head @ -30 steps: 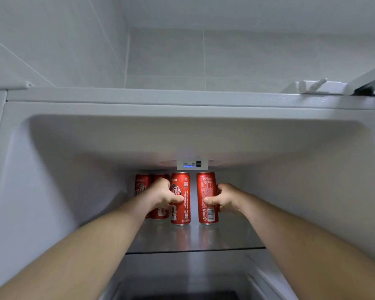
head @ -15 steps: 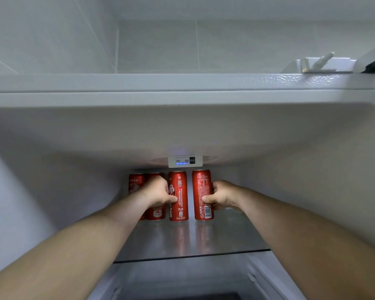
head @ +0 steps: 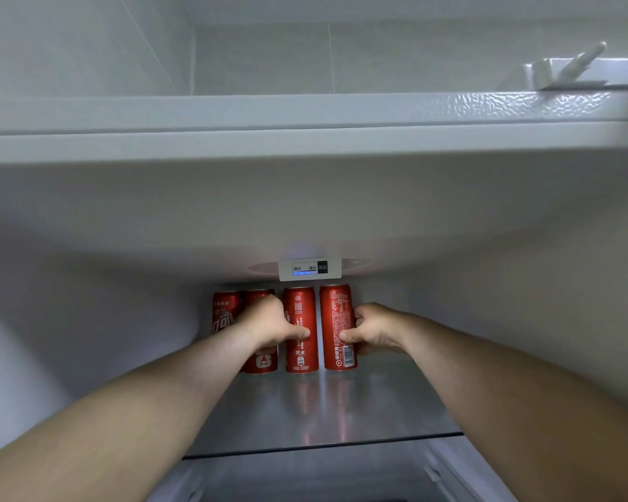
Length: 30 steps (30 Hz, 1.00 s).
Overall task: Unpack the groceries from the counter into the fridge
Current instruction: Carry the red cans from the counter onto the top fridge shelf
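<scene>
The left hand (head: 272, 326) is curled round the third can (head: 301, 313), counting from the left, with its thumb lying across the front. The right hand (head: 376, 329) grips the end can (head: 336, 313) on the right in the same way. Both cans stand upright at the back of the glass shelf (head: 323, 411), close together with a thin gap between them.

Left of these stand two more red cans: the second can (head: 260, 362), half hidden behind the left wrist, and the first can (head: 225, 313) beside it. All four make a row under the small control panel (head: 309, 268) on the ceiling of the fridge (head: 504, 302).

This looks like the placing step: two cans are being set down to finish the row. The bases seem to rest on the shelf, though I cannot be sure.

Next, both hands need to let go gently and draw straight back, without knocking the neighbouring cans. Then it is back to the tabletop, which is out of sight here, for more groceries.
</scene>
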Each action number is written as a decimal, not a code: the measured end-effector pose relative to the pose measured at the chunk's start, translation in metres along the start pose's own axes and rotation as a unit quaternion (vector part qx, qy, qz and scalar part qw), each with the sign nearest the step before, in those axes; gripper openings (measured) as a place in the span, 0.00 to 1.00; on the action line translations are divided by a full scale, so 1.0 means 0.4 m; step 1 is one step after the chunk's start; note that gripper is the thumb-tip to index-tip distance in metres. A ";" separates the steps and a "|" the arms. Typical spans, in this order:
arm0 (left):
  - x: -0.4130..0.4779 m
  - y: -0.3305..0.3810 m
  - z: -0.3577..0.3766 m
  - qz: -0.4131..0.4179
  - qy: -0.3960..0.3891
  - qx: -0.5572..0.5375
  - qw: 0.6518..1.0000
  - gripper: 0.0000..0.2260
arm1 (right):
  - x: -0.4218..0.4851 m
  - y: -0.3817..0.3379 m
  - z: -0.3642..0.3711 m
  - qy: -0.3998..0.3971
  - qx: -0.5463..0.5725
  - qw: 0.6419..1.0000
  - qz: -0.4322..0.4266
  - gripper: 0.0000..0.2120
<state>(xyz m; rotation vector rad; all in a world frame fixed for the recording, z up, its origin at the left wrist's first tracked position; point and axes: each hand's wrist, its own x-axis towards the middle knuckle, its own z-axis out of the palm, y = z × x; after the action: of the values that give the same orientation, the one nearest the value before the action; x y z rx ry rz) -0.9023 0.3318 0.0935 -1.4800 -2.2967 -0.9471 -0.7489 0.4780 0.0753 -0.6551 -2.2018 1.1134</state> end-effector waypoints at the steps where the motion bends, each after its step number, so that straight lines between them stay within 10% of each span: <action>1: 0.004 -0.012 0.002 0.005 0.006 -0.005 1.000 0.17 | 0.006 0.008 0.003 0.003 0.010 1.000 -0.001 0.24; 6: 0.004 -0.049 0.007 0.086 0.073 -0.063 0.992 0.38 | 0.019 0.026 0.004 0.010 0.042 0.999 -0.012 0.21; 30: 0.031 -0.051 -0.015 0.123 0.125 0.090 0.980 0.34 | 0.037 0.017 0.067 0.021 -0.002 0.998 -0.054 0.17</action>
<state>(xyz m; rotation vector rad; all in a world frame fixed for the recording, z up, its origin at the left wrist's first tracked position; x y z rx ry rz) -0.9266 0.3316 0.0966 -1.4359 -1.9155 -0.7828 -0.7766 0.4764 0.0608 -0.5491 -2.1767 1.0328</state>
